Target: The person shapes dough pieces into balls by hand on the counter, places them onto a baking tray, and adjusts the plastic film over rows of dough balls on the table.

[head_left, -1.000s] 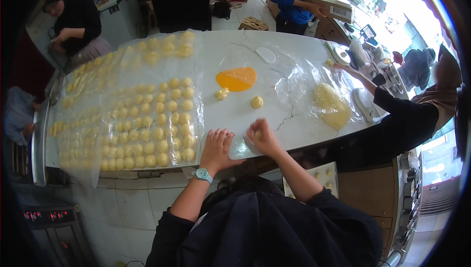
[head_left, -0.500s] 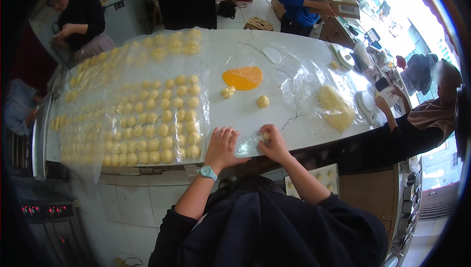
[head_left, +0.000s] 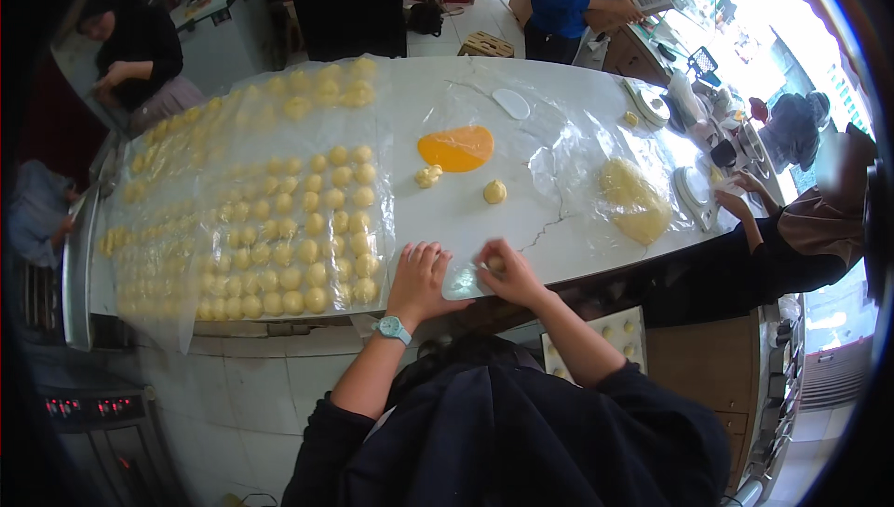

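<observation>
My left hand (head_left: pixel 421 282) rests on the white table near its front edge, fingers stretched out and holding nothing. Right of it, my right hand (head_left: pixel 514 276) is curled over a small dough ball (head_left: pixel 496 265) on the tabletop; the ball is partly hidden by the fingers. Farther in stand another dough ball (head_left: pixel 494 192) and a clump of small dough pieces (head_left: pixel 428 176). Behind these lies an orange dough scraper (head_left: pixel 455 148). Many rows of dough balls (head_left: pixel 315 251) under clear plastic sheet fill the table left of my left hand.
A large dough mass (head_left: pixel 633 202) under plastic lies to the right, beside a white scale (head_left: pixel 694 189). A white oval scraper (head_left: pixel 511 104) is at the back. Below the table edge sits a tray (head_left: pixel 635 319) with dough balls. Several other people are around the table.
My right hand has shifted slightly left with the dough ball under its fingers. My left hand stays in place. The co-worker at right has lowered a white sheet-like item.
</observation>
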The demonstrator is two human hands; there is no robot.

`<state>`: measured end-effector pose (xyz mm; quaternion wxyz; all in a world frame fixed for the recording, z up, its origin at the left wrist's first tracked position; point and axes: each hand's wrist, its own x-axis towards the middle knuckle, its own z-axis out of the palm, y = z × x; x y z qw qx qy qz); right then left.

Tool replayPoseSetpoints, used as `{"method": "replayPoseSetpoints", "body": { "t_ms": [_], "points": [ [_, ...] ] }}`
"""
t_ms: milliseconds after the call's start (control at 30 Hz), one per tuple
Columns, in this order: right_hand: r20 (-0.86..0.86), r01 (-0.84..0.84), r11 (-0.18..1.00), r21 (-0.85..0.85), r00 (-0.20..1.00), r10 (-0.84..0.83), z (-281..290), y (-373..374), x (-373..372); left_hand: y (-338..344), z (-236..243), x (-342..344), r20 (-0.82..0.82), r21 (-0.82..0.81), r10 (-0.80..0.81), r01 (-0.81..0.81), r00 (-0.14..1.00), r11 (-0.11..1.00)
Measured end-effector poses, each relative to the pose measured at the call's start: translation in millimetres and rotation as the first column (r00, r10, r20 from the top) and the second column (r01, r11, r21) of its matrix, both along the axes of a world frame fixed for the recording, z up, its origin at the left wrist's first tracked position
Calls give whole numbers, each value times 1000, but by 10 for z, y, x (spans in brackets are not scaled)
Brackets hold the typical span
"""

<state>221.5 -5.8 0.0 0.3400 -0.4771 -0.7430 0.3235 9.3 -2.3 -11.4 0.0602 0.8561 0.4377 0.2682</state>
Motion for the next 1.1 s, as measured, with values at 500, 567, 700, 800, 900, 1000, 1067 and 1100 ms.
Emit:
{"method": "replayPoseSetpoints", "body": {
  "t_ms": [500, 567, 700, 800, 900, 1000, 1067, 1100],
  "points": [
    [-159, 476, 854, 211, 879, -450, -71, -80, 38, 31, 83, -22, -14, 39, 0, 0, 1000, 999],
    [-65, 427, 899, 98, 904, -422, 61, -98, 67, 8, 124, -14, -29, 8, -15, 15, 999, 1000],
    [-62, 291, 956, -35, 954, -292, 75, -14, 216, 25, 87, 108, -70, 64, -20, 25, 997, 998],
    [-359, 193, 940, -283, 887, -290, 74, -540, 259, 52, 11, 68, -126, 94, -19, 31, 992, 995],
    [-610, 19, 863, -506, 699, -373, -557, -1411, 387, 67, -6, 47, -136, 100, -56, 70, 989, 993],
    [-391, 59, 511, -857, 571, -721, -1380, -2511, 790, 63, 14, 89, -146, 86, -74, 87, 986, 992],
    [-304, 64, 325, -943, 220, -927, -1830, -3235, 1025, 100, -24, 31, -177, 117, -72, 93, 982, 989],
    [-218, 220, 269, -938, 227, -949, -1908, -3528, 1119, 108, -43, 16, -198, 115, -76, 100, 977, 988]
  ]
}}
